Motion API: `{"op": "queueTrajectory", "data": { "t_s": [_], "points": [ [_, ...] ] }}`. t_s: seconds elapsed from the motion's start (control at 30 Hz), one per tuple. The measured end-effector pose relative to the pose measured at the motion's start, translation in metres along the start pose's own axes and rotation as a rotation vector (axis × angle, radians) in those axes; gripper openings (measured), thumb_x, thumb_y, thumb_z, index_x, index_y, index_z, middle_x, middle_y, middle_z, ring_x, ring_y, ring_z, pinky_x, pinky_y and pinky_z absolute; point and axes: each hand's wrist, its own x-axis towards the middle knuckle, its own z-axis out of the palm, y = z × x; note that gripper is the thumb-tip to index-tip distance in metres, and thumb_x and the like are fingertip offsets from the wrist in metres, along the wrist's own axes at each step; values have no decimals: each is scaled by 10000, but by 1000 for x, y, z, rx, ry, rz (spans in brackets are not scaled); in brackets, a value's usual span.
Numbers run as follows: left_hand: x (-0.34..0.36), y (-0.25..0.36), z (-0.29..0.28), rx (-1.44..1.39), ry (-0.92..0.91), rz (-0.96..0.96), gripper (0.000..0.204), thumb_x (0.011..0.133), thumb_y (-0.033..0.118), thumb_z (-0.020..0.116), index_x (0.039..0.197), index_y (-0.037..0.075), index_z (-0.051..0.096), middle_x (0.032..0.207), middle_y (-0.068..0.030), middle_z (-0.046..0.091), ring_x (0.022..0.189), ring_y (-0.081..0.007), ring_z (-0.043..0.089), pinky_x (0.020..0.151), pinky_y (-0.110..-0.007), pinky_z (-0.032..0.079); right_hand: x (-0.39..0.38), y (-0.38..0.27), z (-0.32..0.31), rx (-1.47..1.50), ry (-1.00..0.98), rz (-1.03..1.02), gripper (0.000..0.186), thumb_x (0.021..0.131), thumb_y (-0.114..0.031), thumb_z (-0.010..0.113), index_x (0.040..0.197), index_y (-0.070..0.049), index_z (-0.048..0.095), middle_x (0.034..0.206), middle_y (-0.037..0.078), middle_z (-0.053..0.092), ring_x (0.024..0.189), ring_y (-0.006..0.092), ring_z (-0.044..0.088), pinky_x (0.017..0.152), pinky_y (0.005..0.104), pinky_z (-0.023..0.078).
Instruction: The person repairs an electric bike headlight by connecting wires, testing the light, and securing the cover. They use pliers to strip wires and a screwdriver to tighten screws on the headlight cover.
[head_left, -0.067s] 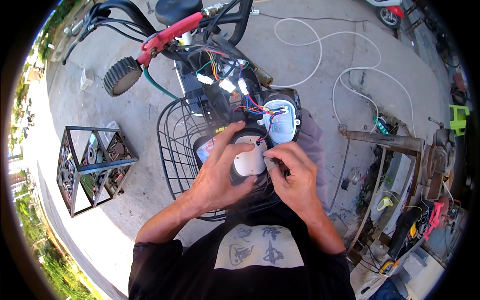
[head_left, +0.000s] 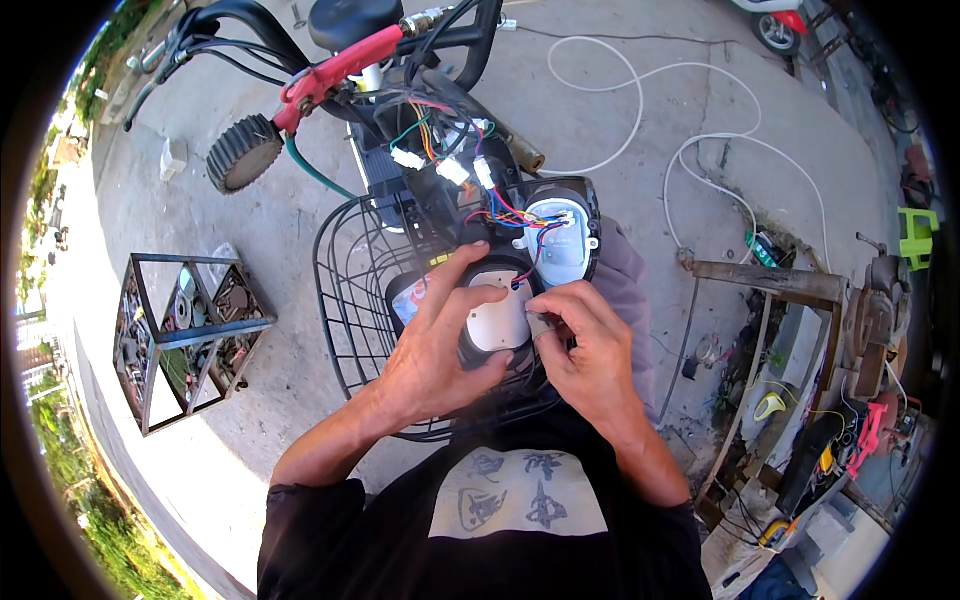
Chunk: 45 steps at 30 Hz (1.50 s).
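Observation:
Over the wire basket [head_left: 350, 290], my left hand [head_left: 430, 340] spans a round black housing with a silver back plate [head_left: 495, 318], thumb at its near edge and fingers across the far side. My right hand [head_left: 592, 345] is closed in a pinch at the plate's right edge; a small greyish thing shows at the fingertips, too hidden to name. Thin wires [head_left: 535, 262] run from the plate to a second black-rimmed housing with a pale inside [head_left: 562, 255], just beyond my right hand. Several white connectors [head_left: 453, 171] hang on coloured wires farther off.
Behind the basket are a red lever-like part [head_left: 340, 68], a knobbly black wheel [head_left: 245, 155] and a black seat [head_left: 355, 22]. A metal-framed parts bin [head_left: 190, 335] stands left. At right is a cluttered workbench [head_left: 765, 280]; a white hose [head_left: 640, 100] loops over the ground.
My right hand's fingers have shifted very slightly toward the plate. The left hand keeps its place on the housing.

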Motion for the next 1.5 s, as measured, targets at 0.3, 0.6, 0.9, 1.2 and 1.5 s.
{"op": "queueTrajectory", "data": {
  "t_s": [0.3, 0.6, 0.9, 1.2, 1.5],
  "points": [
    [0, 0, 0, 7, -4, -5, 750, 791, 39, 940, 1462, 94, 609, 1769, -241, 368, 1652, -469, 396, 1307, -538, 430, 1, 0, 2, -64, 6, -2, 292, 868, 96, 778, 1124, -33, 725, 1044, 117, 724, 843, 358, 785, 713, 442, 629],
    [-1, -1, 2, -15, 11, -10, 750, 784, 35, 935, 1456, 96, 608, 1768, -243, 377, 1658, -467, 389, 1311, -538, 422, 0, 3, -2, -61, -16, 0, 269, 892, 91, 772, 1132, -19, 719, 1051, 129, 724, 863, 381, 777, 728, 461, 622],
    [1, -1, 2, 14, 12, -1, 778, 774, 31, 938, 1467, 105, 593, 1767, -242, 384, 1654, -473, 396, 1306, -549, 426, 0, 1, -4, -27, -20, 0, 289, 904, 93, 743, 1169, -20, 735, 1104, 145, 717, 911, 410, 760, 770, 478, 612],
    [1, 2, 3, 18, 13, -7, 774, 775, 33, 933, 1465, 105, 591, 1765, -248, 383, 1649, -475, 400, 1307, -551, 431, 3, 1, -5, -97, -39, -51, 275, 881, 72, 769, 1127, -32, 701, 1057, 144, 686, 865, 406, 754, 728, 484, 615],
    [1, 3, 2, 55, -17, -20, 750, 814, 60, 896, 1489, 93, 571, 1774, -255, 349, 1651, -480, 376, 1307, -546, 399, 7, -1, -5, -100, -55, 0, 238, 875, 28, 802, 1085, -19, 701, 1016, 132, 688, 784, 373, 772, 681, 468, 621]
  ]
}}
